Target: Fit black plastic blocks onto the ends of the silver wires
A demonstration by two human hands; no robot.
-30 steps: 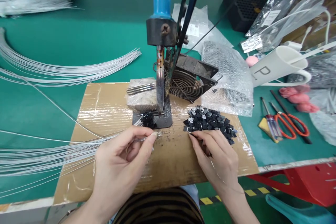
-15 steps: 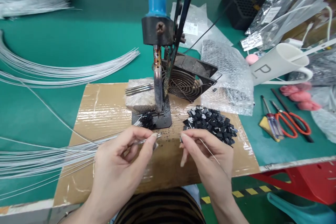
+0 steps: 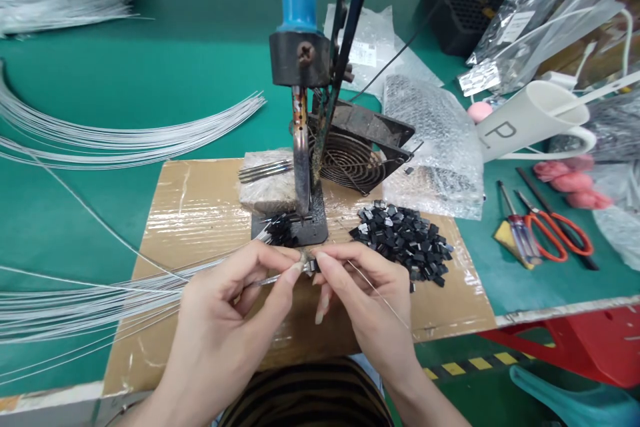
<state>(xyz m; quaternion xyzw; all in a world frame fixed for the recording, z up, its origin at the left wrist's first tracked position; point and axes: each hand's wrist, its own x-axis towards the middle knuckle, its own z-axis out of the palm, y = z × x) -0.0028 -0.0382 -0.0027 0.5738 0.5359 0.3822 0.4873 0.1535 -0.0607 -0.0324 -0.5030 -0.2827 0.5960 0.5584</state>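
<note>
Pinched between the thumb and forefinger of my left hand (image 3: pixel 230 320) is the end of a thin white cable (image 3: pixel 267 279). My right hand (image 3: pixel 375 300) grips a small black connector (image 3: pixel 313 265) at its fingertips, its metal pins facing the cable end. A thin solder wire (image 3: pixel 376 291) also runs through my right hand. Both hands meet just below the tip of an upright soldering iron (image 3: pixel 300 0) with a blue handle. Whether cable and connector touch is hidden by the fingertips. Right of my hands lies a pile of black connectors (image 3: pixel 403 240).
Cardboard (image 3: pixel 165 213) covers the green bench. White cables (image 3: pixel 75 310) spread left, several with black ends (image 3: pixel 283 230) near the iron's base. Behind stands a small fan (image 3: pixel 355 163). Rightward are bubble wrap (image 3: pixel 430 147), a white mug (image 3: pixel 525 120), scissors (image 3: pixel 550 237) and a screwdriver (image 3: pixel 523 240).
My right hand has moved left with the connector and solder wire, bringing the connector up to the cable end. My left hand has hardly moved.
</note>
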